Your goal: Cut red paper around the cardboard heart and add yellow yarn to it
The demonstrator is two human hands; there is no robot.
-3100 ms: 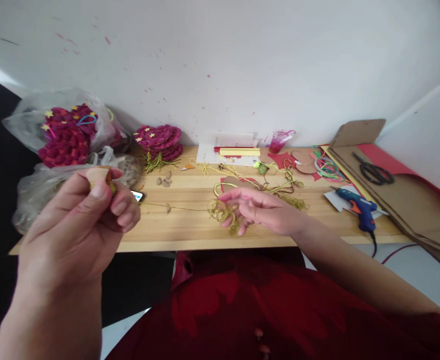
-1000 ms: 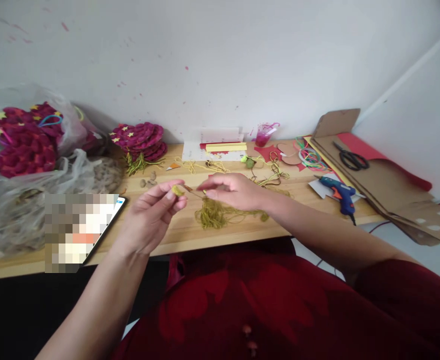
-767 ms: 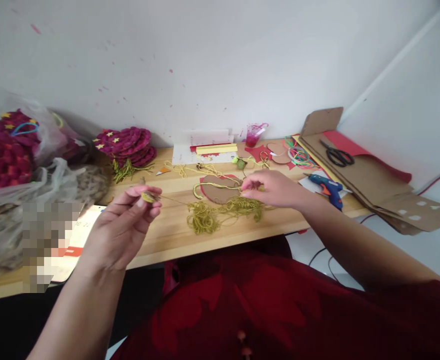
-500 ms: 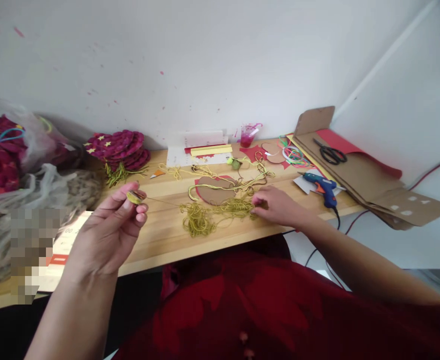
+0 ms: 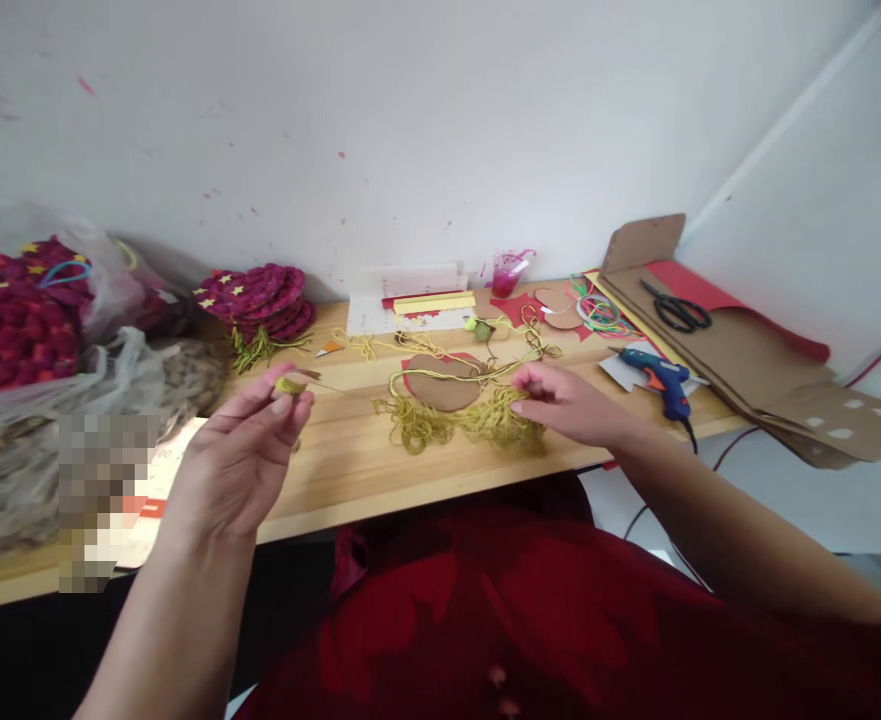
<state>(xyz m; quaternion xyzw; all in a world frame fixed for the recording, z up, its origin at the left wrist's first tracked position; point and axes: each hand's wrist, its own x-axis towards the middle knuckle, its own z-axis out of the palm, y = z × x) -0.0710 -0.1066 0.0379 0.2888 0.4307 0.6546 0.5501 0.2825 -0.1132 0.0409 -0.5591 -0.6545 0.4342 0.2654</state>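
My left hand (image 5: 241, 450) is raised over the left part of the table, fingers closed on a small piece wound with olive yarn (image 5: 288, 385); its core is partly hidden. A single strand stretches from it to a loose tangle of olive yarn (image 5: 423, 424) on the wood. My right hand (image 5: 569, 402) pinches the right end of that tangle between thumb and fingers, lifting it slightly. Just behind the tangle lies a rounded brown cardboard piece (image 5: 444, 384) with a red edge, crossed by pale yellow yarn.
On the right are a blue glue gun (image 5: 659, 380), black scissors (image 5: 678, 308) and folded cardboard (image 5: 755, 365). A cup of pink liquid (image 5: 510, 275) stands by the wall. Purple braided pieces (image 5: 271, 300), a plastic bag (image 5: 102, 370) and a lit screen (image 5: 174, 470) sit left.
My right hand has raised its end of the tangle, which now hangs looser and bunched. My left hand has turned the wound piece slightly. The whole view has shifted a little.
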